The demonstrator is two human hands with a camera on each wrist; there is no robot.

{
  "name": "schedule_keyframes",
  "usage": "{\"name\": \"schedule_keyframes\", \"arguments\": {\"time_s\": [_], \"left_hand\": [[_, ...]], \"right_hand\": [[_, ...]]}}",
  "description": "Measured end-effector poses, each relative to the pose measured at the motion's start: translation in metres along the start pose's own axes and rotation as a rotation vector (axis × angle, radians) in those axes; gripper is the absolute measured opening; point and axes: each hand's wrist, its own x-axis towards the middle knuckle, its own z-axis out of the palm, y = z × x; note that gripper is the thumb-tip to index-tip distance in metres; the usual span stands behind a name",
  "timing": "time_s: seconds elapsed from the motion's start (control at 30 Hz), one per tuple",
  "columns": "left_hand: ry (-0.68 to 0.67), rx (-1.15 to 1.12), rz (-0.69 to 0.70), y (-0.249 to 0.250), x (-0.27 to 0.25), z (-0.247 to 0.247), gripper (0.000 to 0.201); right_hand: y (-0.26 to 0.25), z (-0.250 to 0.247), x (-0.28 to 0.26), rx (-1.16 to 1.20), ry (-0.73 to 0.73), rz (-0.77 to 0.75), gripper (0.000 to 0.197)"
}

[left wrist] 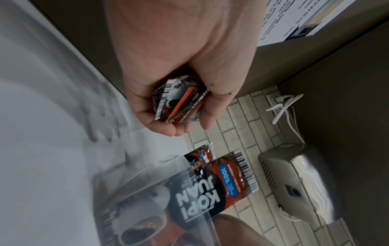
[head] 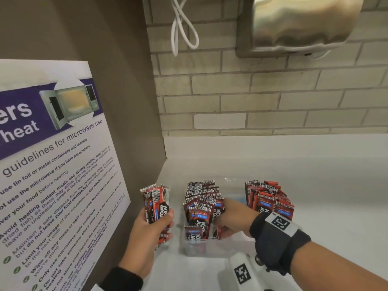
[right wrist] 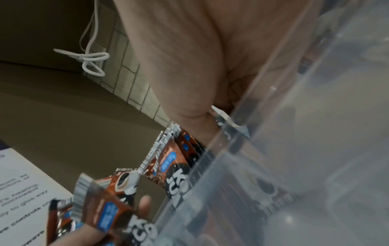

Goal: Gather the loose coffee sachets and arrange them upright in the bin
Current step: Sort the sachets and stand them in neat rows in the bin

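Pale brick wall (head: 273,97) (steel dispenser (head: 300,24) mounted) above white counter (head: 315,185).

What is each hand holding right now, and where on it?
The left hand grips a bundle of coffee sachets around its lower half. The right hand is in the clear bin among standing sachets; whether it grips any cannot be told.

Even indoor light, blurred wrist views

Head camera is looking steeply down at a corner counter (head: 315,185).
Both wrist cameras are peering up close beside the clear bin (head: 220,247), sharing the brick wall (head: 273,101) and white cable (head: 182,26).
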Motion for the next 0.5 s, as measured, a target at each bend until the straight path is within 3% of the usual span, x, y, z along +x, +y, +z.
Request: {"name": "schedule_keyframes", "arguments": {"time_s": [0.27,0.37,0.5], "left_hand": [[-0.022,0.142,0.108,0.007,0.006,0.017,0.03],[-0.023,0.188,0.106,0.008,0.013,0.02,0.034],[-0.017,0.249,0.13,0.011,0.019,0.022,0.032]], "right_hand": [[-0.006,0.007,-0.001,0.017,0.025,0.001,0.016],[-0.009,0.008,-0.003,0.039,0.028,0.009,0.006],[-0.009,0.008,-0.004,0.097,0.052,0.021,0.017]]}}
